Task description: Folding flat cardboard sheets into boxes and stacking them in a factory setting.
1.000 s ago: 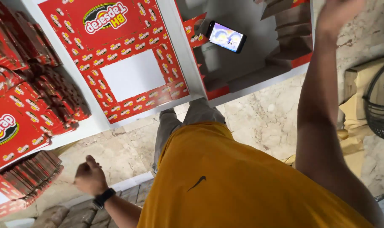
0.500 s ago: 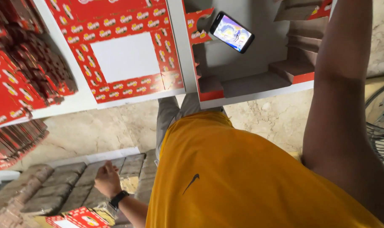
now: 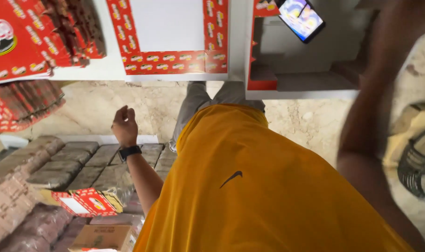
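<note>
My left hand (image 3: 124, 125) hangs over the floor with its fingers curled in and nothing in it; a dark watch sits on the wrist. Below and around it lie rows of brown plastic-wrapped packs (image 3: 58, 165). Above it, a flat red-and-white carton sheet (image 3: 172, 60) lies on a white table (image 3: 105, 70). My right arm (image 3: 371, 130) is blurred and reaches up toward the top right; its hand is out of the frame. My orange shirt (image 3: 268, 196) fills the lower middle.
A lit phone (image 3: 302, 18) leans in a grey shelf compartment (image 3: 310, 81). Stacks of red cartons (image 3: 21, 46) stand at upper left. A small open red box (image 3: 84, 201) and a brown cardboard box (image 3: 100, 237) rest on the packs. A wire fan (image 3: 417, 163) stands at right.
The view has tipped downward, so the table and shelf slid toward the top. My left hand rose from the brown packs up toward the table edge. My right arm stays raised.
</note>
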